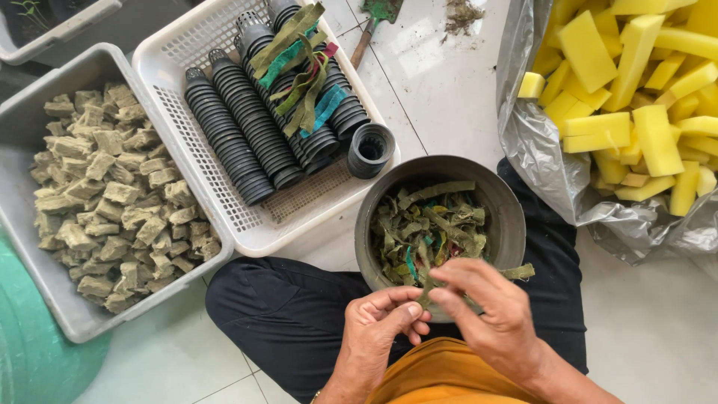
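Observation:
A grey round bowl [499, 200] rests between my knees, filled with dull green and teal fabric strips [426, 228]. My left hand [378, 329] and my right hand [486, 310] meet at the bowl's near rim, both pinching one green strip [517, 272] that trails off to the right over the rim. The fingertips of both hands touch around the strip's left end.
A white perforated basket [176, 105] at the upper left holds stacked black net pots [247, 131] and more strips. A grey tub [30, 224] of brownish cubes stands on the left. A plastic bag [538, 150] of yellow sponge blocks lies on the right. A trowel [370, 26] lies on the tile floor.

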